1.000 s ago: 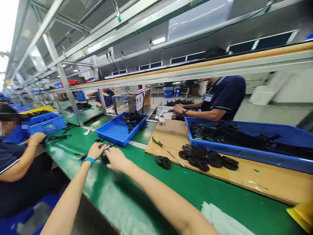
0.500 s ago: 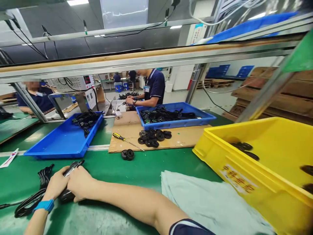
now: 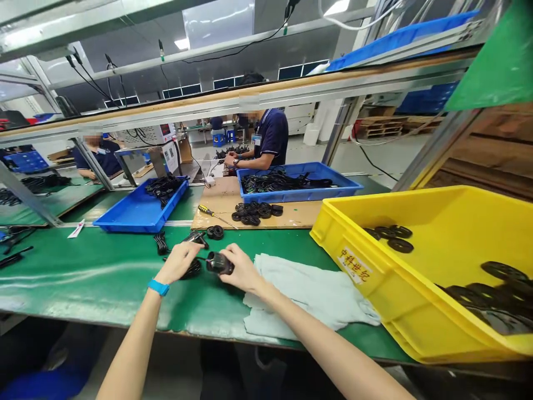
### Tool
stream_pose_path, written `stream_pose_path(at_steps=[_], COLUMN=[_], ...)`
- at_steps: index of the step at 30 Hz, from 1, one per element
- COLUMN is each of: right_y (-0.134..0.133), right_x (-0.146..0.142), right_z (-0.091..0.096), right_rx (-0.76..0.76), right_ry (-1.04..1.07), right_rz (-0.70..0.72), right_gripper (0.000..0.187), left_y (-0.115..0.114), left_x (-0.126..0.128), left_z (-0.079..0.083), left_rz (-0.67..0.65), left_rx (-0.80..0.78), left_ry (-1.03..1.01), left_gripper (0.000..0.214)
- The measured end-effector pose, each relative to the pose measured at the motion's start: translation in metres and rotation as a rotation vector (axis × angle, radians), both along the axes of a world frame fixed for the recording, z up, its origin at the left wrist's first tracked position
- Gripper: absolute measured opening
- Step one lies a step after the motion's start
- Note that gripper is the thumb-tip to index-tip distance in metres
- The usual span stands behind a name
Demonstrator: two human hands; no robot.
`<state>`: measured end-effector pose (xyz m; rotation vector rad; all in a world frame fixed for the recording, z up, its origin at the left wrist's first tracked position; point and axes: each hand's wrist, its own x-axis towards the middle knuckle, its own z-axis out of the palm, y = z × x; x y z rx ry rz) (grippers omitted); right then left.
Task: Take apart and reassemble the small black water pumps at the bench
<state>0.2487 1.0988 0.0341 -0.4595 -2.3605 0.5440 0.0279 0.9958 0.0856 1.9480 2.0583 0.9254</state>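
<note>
My right hand (image 3: 242,269) is closed round a dark, rounded housing (image 3: 217,263) with an open end facing left. To its left, my left hand (image 3: 180,261) is closed on a black elongated part (image 3: 196,238) with a shiny top. What seems to be a thin lead runs between the two pieces. Below my left hand lies a coiled black cable (image 3: 192,269), partly hidden by the fingers. A tied black cable bundle (image 3: 160,243) rests just left of that hand. Beyond the hands sits a pair of black round pieces (image 3: 215,232) on the green bench mat (image 3: 112,272).
A pale green cloth (image 3: 300,289) lies right of my right hand, beside a yellow bin (image 3: 358,300) with black round parts. Further back are a blue tray (image 3: 125,215), a screwdriver (image 3: 216,215) on cardboard and another blue tray (image 3: 287,195) of cables. A co-worker (image 3: 272,139) sits opposite.
My hands were together over the dark piece; now they are apart, with the right hand holding the housing to the right of the left hand. The head view has shifted left and pulled back.
</note>
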Motion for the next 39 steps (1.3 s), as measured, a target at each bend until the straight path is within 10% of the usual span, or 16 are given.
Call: stream_pose_path(at_steps=[9, 22, 30, 34, 39], right_y=[-0.008, -0.022, -0.001, 0.008, 0.008], right_x=[0.090, 0.146, 0.150, 0.153, 0.154], right_z=[-0.011, -0.016, -0.016, -0.017, -0.022], right_rx=[-0.197, -0.137, -0.201, -0.220, -0.226], right_ry=[0.305, 0.325, 0.318, 0.320, 0.326], right_rz=[-0.118, -0.364, -0.388, -0.350, -0.286], right_gripper=[0.050, 0.037, 0.043, 0.045, 0.048], left_y=[0.001, 0.049, 0.041, 0.016, -0.007], left_x=[0.091, 0.194, 0.154, 0.155, 0.173], left_z=[-0.012, 0.077, 0.016, -0.018, -0.018], left_rz=[-0.162, -0.333, -0.366, -0.389, -0.199], left_rx=[0.131, 0.002, -0.234, -0.361, -0.356], left_ry=[-0.144, -0.158, -0.124, -0.461, -0.681], left_gripper=[0.025, 0.032, 0.024, 0.045, 0.063])
